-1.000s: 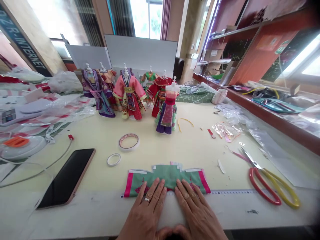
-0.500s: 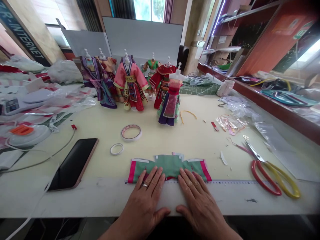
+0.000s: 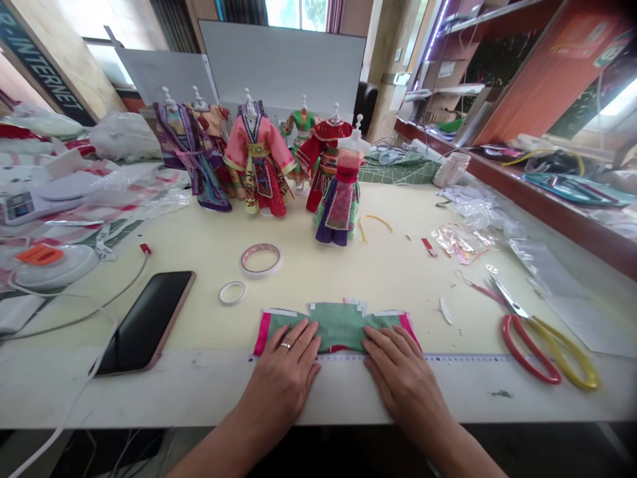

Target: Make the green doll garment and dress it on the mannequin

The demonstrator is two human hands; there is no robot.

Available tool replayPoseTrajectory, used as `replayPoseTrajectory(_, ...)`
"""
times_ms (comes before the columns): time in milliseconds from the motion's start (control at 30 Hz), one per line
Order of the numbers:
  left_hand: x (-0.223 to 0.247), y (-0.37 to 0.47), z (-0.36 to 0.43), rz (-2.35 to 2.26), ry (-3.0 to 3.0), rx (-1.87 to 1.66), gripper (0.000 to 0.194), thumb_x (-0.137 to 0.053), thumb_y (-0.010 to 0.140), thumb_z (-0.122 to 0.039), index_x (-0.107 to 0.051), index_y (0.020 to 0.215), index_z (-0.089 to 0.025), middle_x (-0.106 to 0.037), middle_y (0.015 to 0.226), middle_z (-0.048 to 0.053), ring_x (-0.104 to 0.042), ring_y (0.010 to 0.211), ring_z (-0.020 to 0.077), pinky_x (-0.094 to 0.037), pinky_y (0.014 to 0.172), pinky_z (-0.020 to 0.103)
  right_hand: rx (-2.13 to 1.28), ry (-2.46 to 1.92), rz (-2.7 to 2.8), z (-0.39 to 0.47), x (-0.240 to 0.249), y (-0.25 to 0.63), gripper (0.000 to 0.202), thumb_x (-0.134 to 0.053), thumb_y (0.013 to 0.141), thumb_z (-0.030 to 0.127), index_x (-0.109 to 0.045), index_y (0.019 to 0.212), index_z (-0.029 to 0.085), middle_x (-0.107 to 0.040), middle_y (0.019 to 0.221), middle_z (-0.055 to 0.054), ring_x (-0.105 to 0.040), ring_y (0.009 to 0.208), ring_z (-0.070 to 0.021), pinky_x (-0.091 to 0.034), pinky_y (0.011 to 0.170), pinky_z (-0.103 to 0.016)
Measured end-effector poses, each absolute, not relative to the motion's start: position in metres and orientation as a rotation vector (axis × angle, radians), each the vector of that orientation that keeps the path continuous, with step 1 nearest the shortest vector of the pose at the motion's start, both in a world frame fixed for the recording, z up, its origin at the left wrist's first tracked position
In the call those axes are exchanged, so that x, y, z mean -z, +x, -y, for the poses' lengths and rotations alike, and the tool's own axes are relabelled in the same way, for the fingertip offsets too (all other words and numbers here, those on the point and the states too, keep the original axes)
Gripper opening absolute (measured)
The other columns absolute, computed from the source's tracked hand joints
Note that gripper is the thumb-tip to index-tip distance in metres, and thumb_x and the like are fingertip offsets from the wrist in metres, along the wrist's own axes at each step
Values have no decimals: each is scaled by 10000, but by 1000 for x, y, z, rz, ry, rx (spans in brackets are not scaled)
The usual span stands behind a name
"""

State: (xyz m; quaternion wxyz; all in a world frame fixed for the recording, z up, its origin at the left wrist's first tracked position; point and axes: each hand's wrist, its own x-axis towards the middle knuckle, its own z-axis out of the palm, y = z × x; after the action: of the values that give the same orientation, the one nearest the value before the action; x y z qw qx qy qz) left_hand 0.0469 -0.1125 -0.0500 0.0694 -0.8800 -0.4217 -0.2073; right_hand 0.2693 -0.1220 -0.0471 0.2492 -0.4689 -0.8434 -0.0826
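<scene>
A small green piece of doll clothing (image 3: 340, 326) lies flat near the table's front edge. Bright pink bands trim its two ends, white strips run along parts of its top edge, and a bit of red shows at the lower middle. My left hand (image 3: 286, 362), with a ring on one finger, rests flat on its left part, fingers stretched out. On the right part lies my right hand (image 3: 403, 365), also flat with straight fingers. A printed ruler strip (image 3: 468, 358) runs along the cloth's lower edge. What is under my fingers is hidden.
Several dressed doll forms (image 3: 259, 159) stand at the back. Two tape rolls (image 3: 261, 259) and a phone (image 3: 144, 322) lie to the left. Scissors (image 3: 530, 332) with red and yellow handles lie at right, near plastic bags (image 3: 462, 242). A white cable (image 3: 74, 398) crosses the left edge.
Both hands have slid outward over the cloth, leaving more of its middle bare. The thumbs have drawn in toward the fingers. My view has shifted slightly.
</scene>
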Motion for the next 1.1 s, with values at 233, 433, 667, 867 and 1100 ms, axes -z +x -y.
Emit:
replayPoseTrajectory(233, 46, 50, 102, 1158, -2578, 711, 231, -431, 854, -79, -656, 895, -110, -680, 1042, 118, -609, 986, 266, -485, 828, 412, 92, -1245, 2207, 110, 39, 267, 170, -458, 854, 87, -615, 834, 149, -660, 905, -80, -577, 860, -197, -432, 891, -423)
replayPoseTrajectory(433, 42, 52, 101, 1114, -2579, 877, 193, -447, 852, -71, -637, 833, -102, -666, 905, 108, -590, 870, 222, -498, 780, 371, -104, -1240, 2149, 107, 31, 267, 133, -443, 871, 112, -561, 832, 160, -594, 771, -40, -543, 770, -165, -421, 851, -393)
replayPoseTrajectory(667, 43, 48, 103, 1142, -2627, 831, 163, -461, 847, -69, -614, 845, -122, -596, 738, 59, -525, 735, 190, -476, 695, 355, -95, -1256, 2186, 108, 32, 269, 171, -398, 882, 96, -529, 797, 166, -537, 716, -25, -505, 724, -155, -375, 916, -437)
replayPoseTrajectory(867, 44, 45, 105, 1038, -2663, 902, 149, -483, 841, -63, -598, 926, -105, -600, 728, 54, -521, 733, 183, -465, 716, 358, -50, -1229, 2219, 113, 30, 272, 173, -399, 876, 86, -543, 822, 164, -546, 724, -22, -504, 728, -149, -340, 965, -454)
replayPoseTrajectory(1100, 37, 41, 122, 1096, -2809, 848, 116, -512, 851, -141, -591, 935, -123, -622, 786, 57, -551, 774, 190, -476, 738, 368, -99, -1217, 2304, 123, 34, 277, 171, -423, 877, 113, -580, 840, 168, -568, 802, -43, -524, 798, -170, -334, 964, -459)
